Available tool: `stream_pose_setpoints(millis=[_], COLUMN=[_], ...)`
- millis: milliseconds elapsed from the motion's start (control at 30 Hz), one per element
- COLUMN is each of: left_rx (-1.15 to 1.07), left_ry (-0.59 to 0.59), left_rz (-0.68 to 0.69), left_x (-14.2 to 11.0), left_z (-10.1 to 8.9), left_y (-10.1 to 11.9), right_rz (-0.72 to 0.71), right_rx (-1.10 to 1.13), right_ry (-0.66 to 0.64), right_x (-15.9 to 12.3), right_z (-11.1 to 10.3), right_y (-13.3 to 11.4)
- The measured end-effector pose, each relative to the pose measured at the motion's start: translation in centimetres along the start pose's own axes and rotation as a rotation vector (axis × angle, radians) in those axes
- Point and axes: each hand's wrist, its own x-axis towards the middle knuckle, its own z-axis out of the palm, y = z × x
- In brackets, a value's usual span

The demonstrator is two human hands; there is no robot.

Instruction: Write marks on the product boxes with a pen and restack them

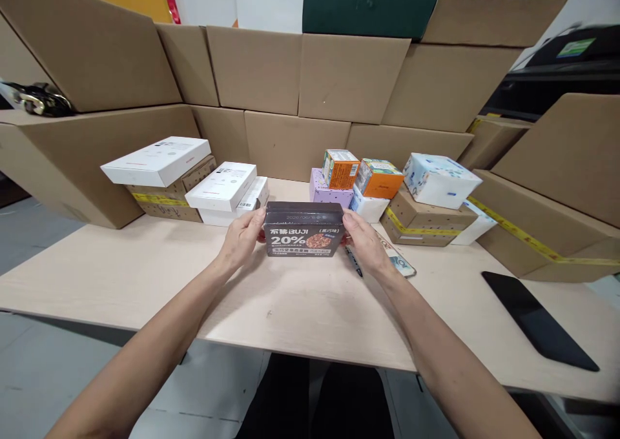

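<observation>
A dark food box [305, 231] with white lettering and a picture of a round oat snack is held up in front of me over the table. My left hand [243, 237] grips its left end, fingers partly hidden behind it. On the right end, my right hand [364, 240] is closed the same way, with the thumb near the top edge. Close to my right hand lie a dark pen [354, 262] and a patterned flat item [401, 261] that looks like a phone case, partly covered by my forearm and hand.
Cardboard walls [295, 145] line the table's [300, 316] back. White boxes [223, 187] and a taped carton [167, 200] stand left. Behind the right hand are orange boxes [380, 179], a purple box [330, 190], and a tissue pack [440, 179] on a carton [419, 216]. A black slab [537, 319] lies right.
</observation>
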Motion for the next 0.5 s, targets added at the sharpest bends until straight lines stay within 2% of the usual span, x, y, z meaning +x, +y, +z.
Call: stream_pose_setpoints(millis=[133, 233, 500], left_rx=[0.083, 0.129, 0.056], left_ry=[0.059, 0.07, 0.096], left_rz=[0.128, 0.171, 0.077], left_x=[-0.23, -0.28, -0.62], left_z=[-0.21, -0.22, 0.09], left_y=[0.05, 0.01, 0.1], right_rz=[-0.005, -0.015, 0.036], right_rx=[0.036, 0.069, 0.114], right_ry=[0.015, 0.008, -0.009], right_x=[0.09, 0.17, -0.04], right_z=[-0.55, -0.58, -0.29], right_y=[-0.25, -0.12, 0.1])
